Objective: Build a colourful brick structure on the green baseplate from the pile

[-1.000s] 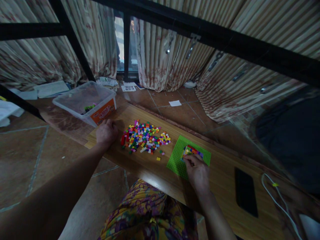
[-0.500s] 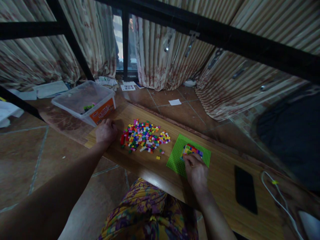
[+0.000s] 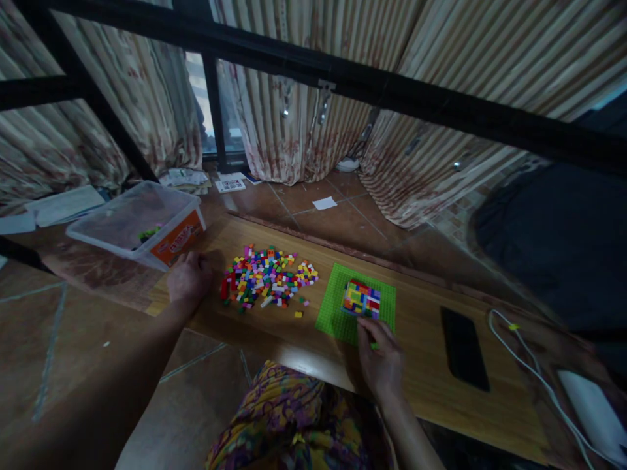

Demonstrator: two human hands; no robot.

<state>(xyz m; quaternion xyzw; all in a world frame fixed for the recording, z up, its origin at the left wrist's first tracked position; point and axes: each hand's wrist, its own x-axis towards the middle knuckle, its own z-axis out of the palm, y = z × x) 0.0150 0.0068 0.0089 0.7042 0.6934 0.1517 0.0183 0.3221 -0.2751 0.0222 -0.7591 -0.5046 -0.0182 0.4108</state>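
On a green studded baseplate [image 3: 330, 313] sits a low block of multicoloured toy bricks [image 3: 361, 299]. My right hand [image 3: 382, 356] is at the near edge of this block, thumb and fingers drawn together; anything between the fingertips is too small to make out. To the left, a loose pile of small toy bricks [image 3: 269, 277] is spread over the wooden table [image 3: 289, 343]. A single yellow brick [image 3: 298, 314] lies apart, near the pile's front. My left hand [image 3: 189, 279] rests with curled fingers on the table, left of the pile, with no object visible in it.
A clear plastic bin [image 3: 137, 219] with an orange label stands beyond my left hand, some green pieces inside. A black phone [image 3: 464, 348] lies right of the baseplate. Farther right are a white cable [image 3: 529, 362] and a white device [image 3: 592, 414]. Curtains [image 3: 274, 130] hang behind dark metal bars.
My right hand has drawn back from over the brick block to its near edge, uncovering more of its top. My left hand keeps its place on the table. The camera view has shifted.
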